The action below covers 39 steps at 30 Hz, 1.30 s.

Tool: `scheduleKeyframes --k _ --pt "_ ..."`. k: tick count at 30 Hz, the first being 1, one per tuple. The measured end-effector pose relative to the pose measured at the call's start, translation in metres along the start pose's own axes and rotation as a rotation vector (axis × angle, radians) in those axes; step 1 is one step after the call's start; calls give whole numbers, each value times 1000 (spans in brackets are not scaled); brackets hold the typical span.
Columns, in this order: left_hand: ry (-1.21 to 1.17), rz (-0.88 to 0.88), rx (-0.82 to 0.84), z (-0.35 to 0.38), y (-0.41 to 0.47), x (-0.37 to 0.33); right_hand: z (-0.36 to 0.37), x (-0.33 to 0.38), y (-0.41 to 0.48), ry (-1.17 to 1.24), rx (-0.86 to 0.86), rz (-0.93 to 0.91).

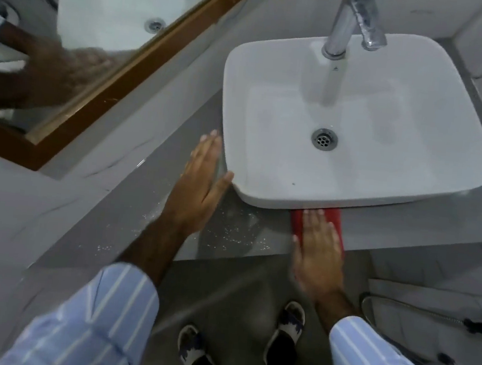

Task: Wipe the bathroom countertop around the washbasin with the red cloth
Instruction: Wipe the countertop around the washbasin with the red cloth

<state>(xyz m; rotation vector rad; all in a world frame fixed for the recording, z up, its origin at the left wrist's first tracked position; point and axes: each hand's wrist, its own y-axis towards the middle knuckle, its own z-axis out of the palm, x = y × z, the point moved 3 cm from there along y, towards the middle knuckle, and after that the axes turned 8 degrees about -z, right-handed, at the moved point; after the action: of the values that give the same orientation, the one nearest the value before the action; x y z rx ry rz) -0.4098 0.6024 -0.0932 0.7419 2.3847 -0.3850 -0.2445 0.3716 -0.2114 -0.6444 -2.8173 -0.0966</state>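
A white square washbasin (350, 182) sits on the grey countertop (132, 188). The red cloth (335, 222) lies flat on the narrow counter strip in front of the basin, its far edge under the basin's front rim. My right hand (319, 250) presses flat on the cloth, fingers together and pointing toward the basin. My left hand (201, 178) hovers or rests flat on the counter at the basin's left front corner, fingers straight, holding nothing. Water drops speckle the counter between my hands.
A chrome tap (344, 20) rises behind the basin bowl. A wood-framed mirror (133, 64) leans along the wall at the left. Below the counter edge are the grey floor, my sandalled feet (287, 327) and a chrome hose (416, 310) at the right.
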Motion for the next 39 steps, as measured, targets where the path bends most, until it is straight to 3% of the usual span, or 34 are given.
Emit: scheduleKeyframes --k 3,7,12,17,20,25,29,36,39 --pt "-42 -113 -186 -18 -56 40 20 62 5 8 77 -209" --pt "165 -187 -454 -66 -117 91 31 134 33 -20 156 -439" --pt "460 -237 -783 -151 -143 161 33 167 80 -95 221 -568" --pt "553 -597 -811 -212 -124 219 31 190 133 -64 162 -448" --pt "724 -521 -859 -215 -113 205 32 193 134 -39 182 -374" --pt "813 -445 -963 -213 -114 169 28 166 75 -88 227 -432" --pt "885 -359 -979 -215 -118 155 22 163 52 -61 223 -202" --pt "935 -328 -981 -219 -122 159 38 232 150 -27 133 18" --pt "996 -276 -980 -222 -126 165 50 277 173 44 139 -48"
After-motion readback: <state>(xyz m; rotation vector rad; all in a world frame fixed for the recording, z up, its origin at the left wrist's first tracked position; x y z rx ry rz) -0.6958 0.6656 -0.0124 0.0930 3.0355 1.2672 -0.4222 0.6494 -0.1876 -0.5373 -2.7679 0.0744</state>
